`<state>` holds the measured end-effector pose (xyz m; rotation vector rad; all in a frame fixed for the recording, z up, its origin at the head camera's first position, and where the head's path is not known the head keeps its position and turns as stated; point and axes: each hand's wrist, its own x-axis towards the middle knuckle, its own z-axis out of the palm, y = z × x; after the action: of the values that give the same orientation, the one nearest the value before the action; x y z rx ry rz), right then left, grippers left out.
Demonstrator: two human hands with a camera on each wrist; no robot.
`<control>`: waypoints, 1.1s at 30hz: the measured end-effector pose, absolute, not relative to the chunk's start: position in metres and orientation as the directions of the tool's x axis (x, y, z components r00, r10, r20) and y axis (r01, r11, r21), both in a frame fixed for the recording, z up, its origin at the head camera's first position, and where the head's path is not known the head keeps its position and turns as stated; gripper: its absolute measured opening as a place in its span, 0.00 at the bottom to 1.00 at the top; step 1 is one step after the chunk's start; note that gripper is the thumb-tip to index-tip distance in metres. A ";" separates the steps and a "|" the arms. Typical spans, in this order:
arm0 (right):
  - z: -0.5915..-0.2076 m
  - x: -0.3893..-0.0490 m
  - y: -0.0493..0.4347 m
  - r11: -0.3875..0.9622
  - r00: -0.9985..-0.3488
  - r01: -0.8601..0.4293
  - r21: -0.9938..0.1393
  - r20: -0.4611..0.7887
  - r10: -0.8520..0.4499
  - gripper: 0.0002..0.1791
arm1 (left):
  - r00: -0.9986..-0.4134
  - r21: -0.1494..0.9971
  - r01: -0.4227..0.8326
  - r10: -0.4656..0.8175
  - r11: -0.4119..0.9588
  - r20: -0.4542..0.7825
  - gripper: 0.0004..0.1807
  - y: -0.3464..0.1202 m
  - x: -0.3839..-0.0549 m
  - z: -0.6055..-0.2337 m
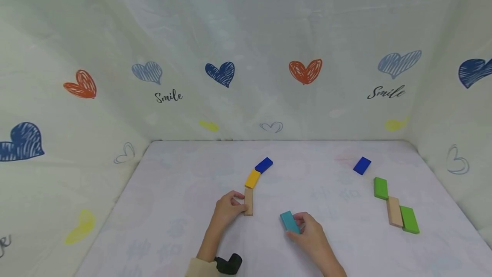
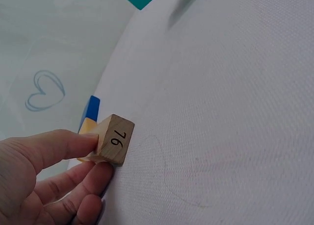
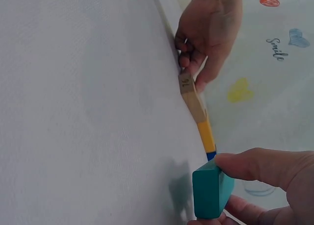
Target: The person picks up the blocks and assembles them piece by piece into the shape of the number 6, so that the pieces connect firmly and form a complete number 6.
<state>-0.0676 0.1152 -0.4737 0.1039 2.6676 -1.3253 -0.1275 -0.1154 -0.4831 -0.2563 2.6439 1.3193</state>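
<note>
My left hand (image 1: pixel 227 212) pinches a natural wood block (image 1: pixel 248 202) lying flat on the table, with the thumb and fingers at its left side. Its end face, marked 76, faces the left wrist camera. Directly beyond it in a curved line lie a yellow block (image 1: pixel 252 179) and a blue block (image 1: pixel 264 165). To the right, my right hand (image 1: pixel 309 231) grips a teal block (image 1: pixel 290 222) between thumb and fingers. In the right wrist view the teal block (image 3: pixel 207 193) casts a shadow on the cloth and seems slightly raised.
Over on the right of the white-covered table (image 1: pixel 184 174) lie another blue block (image 1: pixel 362 166), a green block (image 1: pixel 381 188), a wood block (image 1: pixel 394 212) and a second green block (image 1: pixel 409 219). A heart-printed curtain (image 1: pixel 261 29) encloses the back and sides.
</note>
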 end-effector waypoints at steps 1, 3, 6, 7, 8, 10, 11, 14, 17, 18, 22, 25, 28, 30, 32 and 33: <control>-0.474 -0.068 0.112 0.603 -0.985 0.126 -0.787 -0.173 -0.020 0.26 | -0.969 0.770 -0.234 -0.076 0.593 -0.236 0.16 -0.116 -0.128 -0.483; -0.476 -0.069 0.105 0.597 -0.984 0.116 -0.794 -0.173 -0.040 0.26 | -0.967 0.768 -0.239 -0.077 0.595 -0.241 0.16 -0.116 -0.128 -0.483; -0.477 -0.071 0.096 0.596 -0.982 0.096 -0.797 -0.174 -0.076 0.25 | -0.966 0.766 -0.242 -0.080 0.596 -0.244 0.16 -0.115 -0.128 -0.483; -0.479 -0.072 0.093 0.596 -0.981 0.083 -0.798 -0.169 -0.091 0.25 | -0.967 0.766 -0.241 -0.080 0.596 -0.242 0.16 -0.115 -0.128 -0.483; -0.480 -0.073 0.089 0.595 -0.980 0.075 -0.800 -0.169 -0.104 0.25 | -0.967 0.766 -0.241 -0.079 0.596 -0.242 0.16 -0.115 -0.128 -0.483; -0.481 -0.074 0.083 0.590 -0.977 0.059 -0.805 -0.169 -0.133 0.24 | -0.966 0.765 -0.245 -0.081 0.596 -0.246 0.16 -0.115 -0.128 -0.483; -0.482 -0.075 0.080 0.587 -0.974 0.051 -0.808 -0.170 -0.148 0.24 | -0.966 0.764 -0.246 -0.082 0.596 -0.246 0.16 -0.115 -0.128 -0.483; -0.483 -0.077 0.070 0.577 -0.966 0.044 -0.815 -0.183 -0.185 0.24 | -0.962 0.760 -0.259 -0.091 0.596 -0.256 0.17 -0.115 -0.128 -0.484; -0.482 -0.079 0.063 0.562 -0.958 0.046 -0.826 -0.197 -0.210 0.24 | -0.960 0.758 -0.266 -0.096 0.596 -0.262 0.17 -0.116 -0.129 -0.484; -0.482 -0.079 0.062 0.561 -0.955 0.051 -0.827 -0.205 -0.215 0.24 | -0.959 0.758 -0.269 -0.095 0.594 -0.265 0.17 -0.115 -0.129 -0.483; -0.482 -0.081 0.056 0.560 -0.948 0.056 -0.827 -0.219 -0.229 0.24 | -0.963 0.768 -0.255 -0.084 0.588 -0.255 0.17 -0.116 -0.130 -0.483; -0.482 -0.082 0.053 0.573 -0.949 0.044 -0.818 -0.214 -0.232 0.24 | -0.966 0.775 -0.244 -0.079 0.583 -0.244 0.17 -0.116 -0.131 -0.483; -0.483 -0.082 0.050 0.585 -0.951 0.027 -0.811 -0.202 -0.236 0.23 | -0.970 0.781 -0.233 -0.078 0.579 -0.231 0.16 -0.117 -0.131 -0.484; -0.484 -0.082 0.048 0.585 -0.950 0.019 -0.810 -0.197 -0.241 0.22 | -0.972 0.786 -0.225 -0.077 0.576 -0.222 0.16 -0.117 -0.130 -0.484; -0.484 -0.082 0.046 0.584 -0.949 0.017 -0.811 -0.197 -0.246 0.22 | -0.974 0.788 -0.219 -0.077 0.575 -0.215 0.16 -0.117 -0.130 -0.485; -0.484 -0.082 0.046 0.584 -0.947 0.020 -0.811 -0.203 -0.250 0.21 | -0.973 0.789 -0.224 -0.080 0.572 -0.218 0.16 -0.117 -0.129 -0.485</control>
<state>-0.0821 0.0455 -0.4842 -0.1879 2.5211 -1.2969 -0.1292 -0.1175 -0.4850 -0.2572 2.6424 1.3601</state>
